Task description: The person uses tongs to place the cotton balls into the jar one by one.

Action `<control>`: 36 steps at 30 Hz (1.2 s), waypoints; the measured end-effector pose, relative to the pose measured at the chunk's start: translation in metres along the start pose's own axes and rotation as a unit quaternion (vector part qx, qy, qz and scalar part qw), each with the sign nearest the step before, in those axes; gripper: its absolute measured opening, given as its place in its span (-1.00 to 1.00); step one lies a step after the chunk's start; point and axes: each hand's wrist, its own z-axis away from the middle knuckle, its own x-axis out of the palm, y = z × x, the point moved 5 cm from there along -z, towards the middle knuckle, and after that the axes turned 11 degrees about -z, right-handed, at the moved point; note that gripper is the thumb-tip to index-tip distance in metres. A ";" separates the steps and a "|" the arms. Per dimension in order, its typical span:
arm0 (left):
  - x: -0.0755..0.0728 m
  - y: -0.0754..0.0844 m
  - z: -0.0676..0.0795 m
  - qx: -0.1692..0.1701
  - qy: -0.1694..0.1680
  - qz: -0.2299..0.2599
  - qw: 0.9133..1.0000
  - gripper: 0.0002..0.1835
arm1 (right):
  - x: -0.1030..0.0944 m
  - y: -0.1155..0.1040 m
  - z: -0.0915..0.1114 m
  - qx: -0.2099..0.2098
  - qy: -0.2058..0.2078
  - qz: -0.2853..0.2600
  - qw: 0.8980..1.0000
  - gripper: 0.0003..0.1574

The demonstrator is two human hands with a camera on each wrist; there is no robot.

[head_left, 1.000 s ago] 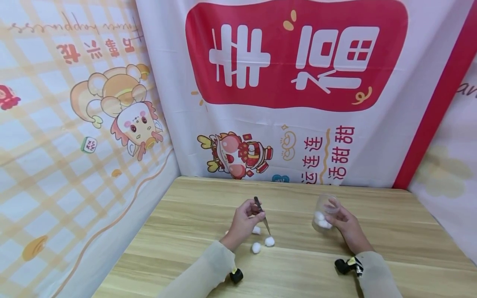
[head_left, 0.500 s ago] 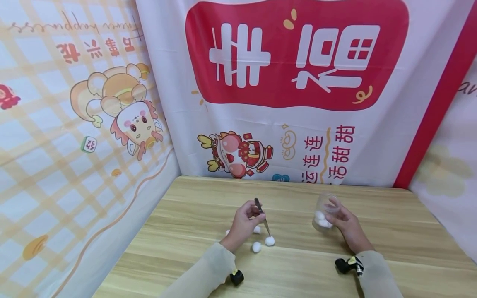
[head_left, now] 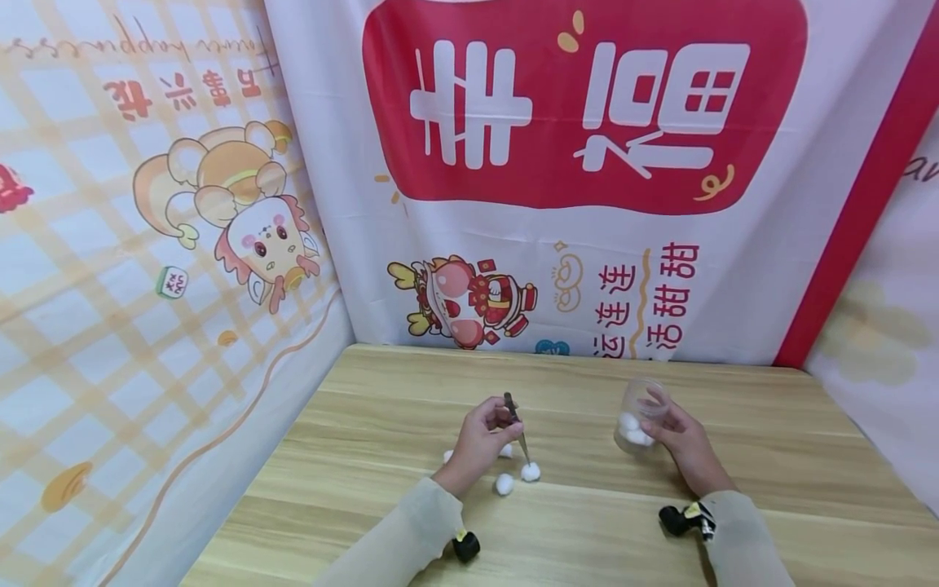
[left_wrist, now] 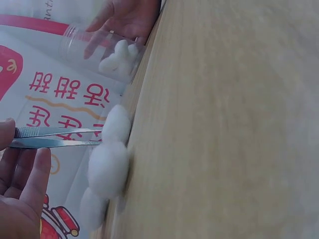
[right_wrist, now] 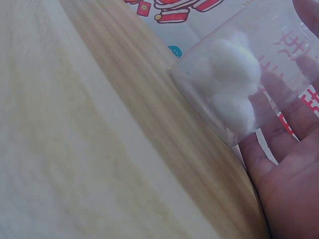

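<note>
My left hand (head_left: pixel 480 440) pinches a pair of metal tweezers (head_left: pixel 523 445) with a dark upper end, tips pointing down. The tips meet a white cotton ball (head_left: pixel 531 472); in the left wrist view the tweezer arms (left_wrist: pixel 62 143) stand slightly apart against the cotton, and I cannot tell if they grip it. Nearer me lies a second cotton ball (head_left: pixel 504 484). Others, partly hidden by the left hand, show behind it. My right hand (head_left: pixel 685 444) holds a clear open-topped jar (head_left: pixel 645 399) on the table, with several cotton balls (right_wrist: pixel 232 69) at its bottom.
The wooden table (head_left: pixel 572 538) meets a printed cloth backdrop (head_left: pixel 572 244) at its far edge. Another patterned cloth (head_left: pixel 183 342) hangs along the left side. A small black camera (head_left: pixel 465 545) sits on the left wrist, another camera (head_left: pixel 676 522) on the right.
The tweezers have turned slightly more upright, their tips moving a little left and down onto the cotton ball. My right hand and the jar have hardly moved. The head view has tilted slightly.
</note>
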 end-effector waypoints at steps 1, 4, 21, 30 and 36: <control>0.000 0.000 0.000 -0.002 -0.002 -0.005 1.000 -0.75 | 0.000 0.000 0.000 0.003 0.000 0.002 1.000 -0.11; 0.001 -0.001 0.001 -0.007 -0.007 -0.013 1.000 -0.75 | 0.001 0.000 0.001 0.008 0.000 0.007 1.000 -0.10; 0.009 0.001 0.004 -0.021 -0.053 -0.058 0.997 -0.77 | 0.001 0.000 0.001 0.000 -0.006 -0.009 1.000 -0.12; 0.010 0.000 0.005 -0.033 -0.043 -0.060 0.997 -0.79 | 0.002 0.001 0.000 0.001 -0.006 -0.013 1.000 -0.13; 0.009 0.000 0.003 -0.034 -0.021 -0.030 0.999 -0.79 | 0.001 -0.001 0.000 0.006 -0.005 0.002 1.000 -0.11</control>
